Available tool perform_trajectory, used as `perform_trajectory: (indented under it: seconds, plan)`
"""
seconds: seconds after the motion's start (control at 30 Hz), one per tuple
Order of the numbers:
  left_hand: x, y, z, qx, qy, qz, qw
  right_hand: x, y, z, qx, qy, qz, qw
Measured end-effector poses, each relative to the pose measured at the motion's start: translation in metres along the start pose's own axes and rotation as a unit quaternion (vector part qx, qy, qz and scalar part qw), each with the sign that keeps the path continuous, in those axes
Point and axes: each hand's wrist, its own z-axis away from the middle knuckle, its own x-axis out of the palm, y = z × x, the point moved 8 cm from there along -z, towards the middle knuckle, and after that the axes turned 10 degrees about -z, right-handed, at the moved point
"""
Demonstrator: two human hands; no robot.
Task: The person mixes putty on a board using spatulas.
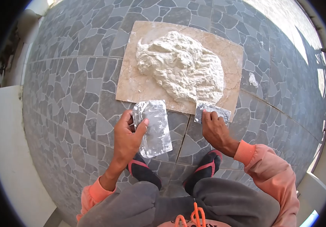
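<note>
A wide mound of wet white plaster is spread over a beige marbled tile on the floor. My left hand grips a flat metal scraper plate smeared with white, its thumb on the face, held off the tile's near edge. My right hand is closed on a second, smaller scraper plate, fingers pressed on its face. That plate's far edge meets the near edge of the plaster, over the tile's front right part.
Grey stone-patterned floor tiles surround the board. A white splash marks the floor to its right. My feet in dark sandals stand just this side of the board. A pale wall rises at left.
</note>
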Motion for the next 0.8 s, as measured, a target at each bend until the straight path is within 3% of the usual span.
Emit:
perform_trajectory:
  seconds: [0.1,0.27,0.4,0.5,0.53,0.8]
  plan:
    - [0.003,0.007,0.000,0.002,-0.012,0.009,1.000,0.016,-0.003,-0.001,-0.009,-0.006,-0.017,1.000]
    - [0.000,-0.001,0.000,-0.002,0.003,0.005,1.000,-0.031,0.007,-0.015,0.006,0.007,-0.010,1.000]
    - [0.003,0.009,0.000,0.005,-0.006,0.005,1.000,0.001,0.001,-0.015,-0.092,-0.025,-0.008,0.995]
    - [0.003,0.007,0.004,0.005,-0.014,-0.005,1.000,-0.038,0.015,-0.033,-0.049,-0.034,-0.038,0.997]
    - [0.002,0.002,0.003,0.006,-0.015,-0.012,1.000,-0.053,0.022,-0.041,-0.028,0.033,-0.034,0.998]
    - [0.006,0.008,0.004,-0.001,-0.017,0.002,1.000,-0.028,0.045,-0.070,-0.049,-0.060,-0.070,0.995]
